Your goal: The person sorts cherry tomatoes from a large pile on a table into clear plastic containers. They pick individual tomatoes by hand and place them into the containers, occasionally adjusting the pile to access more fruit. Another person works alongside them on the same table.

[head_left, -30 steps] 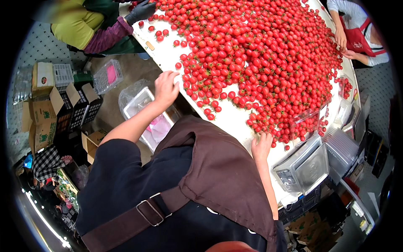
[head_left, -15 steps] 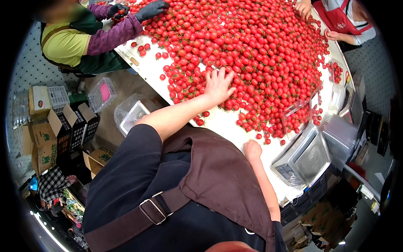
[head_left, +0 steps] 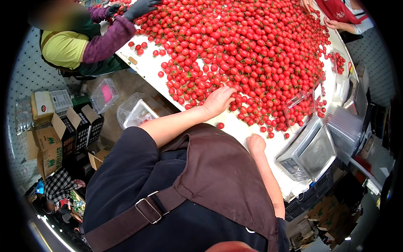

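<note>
A broad heap of red cherry tomatoes (head_left: 252, 54) with green stems covers much of the white table (head_left: 235, 128). My left hand (head_left: 219, 101) lies at the heap's near edge, its slightly bent fingers beside the closest tomatoes. I see nothing held in it, though its underside is hidden. Between my two hands a single tomato (head_left: 220, 125) sits on the bare white surface. My right hand (head_left: 256, 145) rests closed on the table to the right; its fingers are tucked out of sight. A clear plastic container (head_left: 299, 109) stands against the heap, with tomatoes visible through it.
On the right are a scale (head_left: 308, 153) and stacked clear trays (head_left: 344, 128). A gloved co-worker (head_left: 69, 50) works at the far left, and another person's hand (head_left: 332, 23) is at the far right. A white bin (head_left: 142, 112) and cardboard boxes (head_left: 49, 145) stand left of the table.
My left hand has drawn nearer to me, and its fingers have gone from spread to closer together. A tomato now lies alone before my apron. My right hand stays closed on the table.
</note>
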Demonstrator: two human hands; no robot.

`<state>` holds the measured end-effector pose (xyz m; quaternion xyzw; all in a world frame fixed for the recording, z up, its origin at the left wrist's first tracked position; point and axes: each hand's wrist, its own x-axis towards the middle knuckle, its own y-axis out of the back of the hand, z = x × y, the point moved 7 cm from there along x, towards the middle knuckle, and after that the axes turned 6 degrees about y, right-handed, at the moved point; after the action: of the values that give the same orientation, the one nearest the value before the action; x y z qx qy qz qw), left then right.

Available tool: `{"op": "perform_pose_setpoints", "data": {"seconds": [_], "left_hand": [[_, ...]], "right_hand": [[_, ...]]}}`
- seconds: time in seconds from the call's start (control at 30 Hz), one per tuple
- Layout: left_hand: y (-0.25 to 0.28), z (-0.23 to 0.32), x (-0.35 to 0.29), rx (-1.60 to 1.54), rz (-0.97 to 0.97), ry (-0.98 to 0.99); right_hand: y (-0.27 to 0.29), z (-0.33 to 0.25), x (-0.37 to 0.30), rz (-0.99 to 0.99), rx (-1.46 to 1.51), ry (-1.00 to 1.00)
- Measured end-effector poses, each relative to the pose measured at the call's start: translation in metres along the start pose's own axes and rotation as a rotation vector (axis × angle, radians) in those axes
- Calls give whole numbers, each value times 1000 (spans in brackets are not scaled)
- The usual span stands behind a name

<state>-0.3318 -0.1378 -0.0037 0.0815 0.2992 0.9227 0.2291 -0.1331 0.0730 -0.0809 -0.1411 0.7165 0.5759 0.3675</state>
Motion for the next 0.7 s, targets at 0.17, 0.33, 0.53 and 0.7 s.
{"op": "perform_pose_setpoints", "data": {"seconds": [0.17,0.33,0.53,0.7], "left_hand": [[26,-7,0,-186,-47,156],[63,-35,7,-252,15,291],[64,-55,8,-514,-9,374],[87,-49,-20,-436,-4,431]], "right_hand": [[0,3,-1,-15,12,-20],[3,1,-3,34,20,-9],[9,-1,-2,18,12,-13],[8,2,-3,42,47,10]]}}
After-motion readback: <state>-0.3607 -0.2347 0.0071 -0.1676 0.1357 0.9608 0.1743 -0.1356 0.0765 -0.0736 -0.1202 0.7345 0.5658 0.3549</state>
